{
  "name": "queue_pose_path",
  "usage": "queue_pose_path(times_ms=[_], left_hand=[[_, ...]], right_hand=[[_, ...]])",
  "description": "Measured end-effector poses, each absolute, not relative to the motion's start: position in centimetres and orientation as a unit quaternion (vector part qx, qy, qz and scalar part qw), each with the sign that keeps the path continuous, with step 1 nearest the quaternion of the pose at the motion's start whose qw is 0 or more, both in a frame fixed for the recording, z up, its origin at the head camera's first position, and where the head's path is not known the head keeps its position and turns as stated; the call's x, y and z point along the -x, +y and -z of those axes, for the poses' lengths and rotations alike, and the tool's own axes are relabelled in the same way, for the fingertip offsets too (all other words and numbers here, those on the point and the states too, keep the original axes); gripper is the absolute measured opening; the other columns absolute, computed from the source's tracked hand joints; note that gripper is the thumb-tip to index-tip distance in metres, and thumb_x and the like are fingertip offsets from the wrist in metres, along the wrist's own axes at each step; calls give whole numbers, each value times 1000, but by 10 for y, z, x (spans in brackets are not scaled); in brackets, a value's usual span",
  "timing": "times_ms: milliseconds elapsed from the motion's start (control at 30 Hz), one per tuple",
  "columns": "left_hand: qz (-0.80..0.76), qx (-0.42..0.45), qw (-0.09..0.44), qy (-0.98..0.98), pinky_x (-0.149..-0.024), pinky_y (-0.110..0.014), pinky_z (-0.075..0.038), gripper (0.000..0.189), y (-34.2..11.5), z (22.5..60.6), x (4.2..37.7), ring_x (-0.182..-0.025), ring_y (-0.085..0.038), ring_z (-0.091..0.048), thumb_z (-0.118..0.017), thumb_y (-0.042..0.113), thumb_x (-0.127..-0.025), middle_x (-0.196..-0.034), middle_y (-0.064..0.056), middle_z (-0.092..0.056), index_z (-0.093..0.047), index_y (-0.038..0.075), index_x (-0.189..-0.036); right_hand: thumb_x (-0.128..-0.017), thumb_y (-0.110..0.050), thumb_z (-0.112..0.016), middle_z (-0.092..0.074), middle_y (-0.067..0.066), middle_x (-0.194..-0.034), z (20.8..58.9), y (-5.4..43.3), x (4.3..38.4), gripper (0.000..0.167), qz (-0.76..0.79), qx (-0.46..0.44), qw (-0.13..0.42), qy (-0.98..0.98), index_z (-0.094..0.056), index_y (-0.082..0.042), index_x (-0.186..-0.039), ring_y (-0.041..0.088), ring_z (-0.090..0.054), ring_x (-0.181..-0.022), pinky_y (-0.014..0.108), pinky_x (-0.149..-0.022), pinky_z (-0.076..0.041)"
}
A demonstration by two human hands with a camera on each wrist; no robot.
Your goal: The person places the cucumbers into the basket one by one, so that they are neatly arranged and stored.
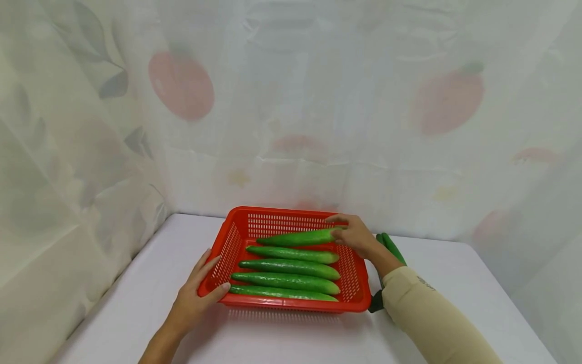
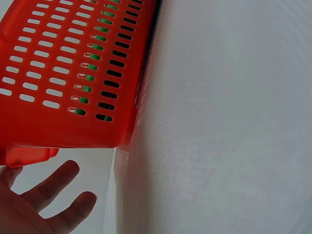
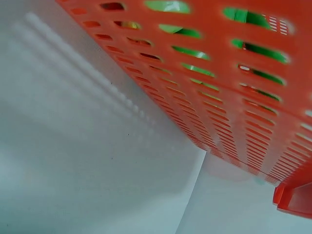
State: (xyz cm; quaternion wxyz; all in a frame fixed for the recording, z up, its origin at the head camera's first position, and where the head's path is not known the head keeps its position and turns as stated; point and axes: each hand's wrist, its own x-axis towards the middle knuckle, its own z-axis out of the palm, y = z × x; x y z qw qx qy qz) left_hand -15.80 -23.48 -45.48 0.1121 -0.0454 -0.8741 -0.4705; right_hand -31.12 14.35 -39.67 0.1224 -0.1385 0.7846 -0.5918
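Several long green cucumbers lie side by side in a red slotted plastic basket. At the basket's back right, my right hand grips the pale end of the rearmost cucumber, which lies slightly slanted inside. My left hand is at the basket's front left corner, with the thumb over the rim and the fingers extended along the outer left side. In the left wrist view, spread fingers show below the basket wall. The right wrist view shows the basket's slotted side but not the hand.
More cucumbers lie on the white table right of the basket, partly behind my right forearm. A dark object shows beside the sleeve. Printed curtains hang behind the table and along its sides.
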Motion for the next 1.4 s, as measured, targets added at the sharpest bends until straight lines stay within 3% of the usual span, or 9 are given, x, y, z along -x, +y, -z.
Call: queue_pose_path(times_ms=[167,333,600,800,1067,1200,1400], left_hand=[[484,52,112,-866,-98,-53,-34,64,-234,455,159,-137,-28,-26,-70,30,-89,-158,4,-18,-43,17,-146],[491,56,110,-862,-97,-58,-33,64,-233,455,160,-137,-30,-24,-70,31,-89,-158,2,-18,-43,17,-146],[488,57,110,-864,-98,-56,-32,65,-232,456,161,-137,-28,-24,-70,30,-89,-158,3,-17,-43,17,-146],[477,50,105,-871,-98,-42,-35,66,-232,454,160,-136,-26,-26,-70,33,-89,-157,8,-17,-42,18,-147],[468,46,103,-876,-94,-25,-36,66,-233,452,158,-136,-26,-28,-70,36,-89,-157,6,-18,-43,18,-146],[469,48,104,-876,-95,-28,-37,66,-234,452,159,-136,-27,-27,-70,36,-89,-158,3,-18,-43,17,-146],[482,52,99,-869,-99,-46,-35,65,-233,452,160,-138,-28,-24,-70,35,-89,-157,6,-17,-43,18,-146]], right_hand=[[-94,-1,-57,-44,28,-137,396,146,309,38,608,132,125,773,-53,4,-132,44,-50,-117,47,-88,-48],[-94,-3,-60,-47,28,-134,394,148,306,39,616,130,118,768,-54,3,-131,41,-53,-114,44,-87,-49],[-93,-5,-62,-45,27,-135,389,155,299,42,633,151,101,752,-51,5,-133,42,-50,-117,51,-92,-44],[-93,-7,-65,-44,31,-135,379,162,287,47,648,181,81,735,-48,7,-135,43,-47,-121,42,-88,-49],[-91,-11,-68,-55,20,-128,364,177,261,48,650,182,39,737,-51,3,-134,34,-56,-114,39,-85,-50],[-92,-12,-67,-55,20,-128,358,185,248,45,649,181,13,739,-52,2,-132,37,-55,-115,40,-84,-50],[-93,-13,-66,-55,17,-129,348,199,227,43,647,185,-26,739,-53,1,-132,28,-56,-115,41,-84,-50]])
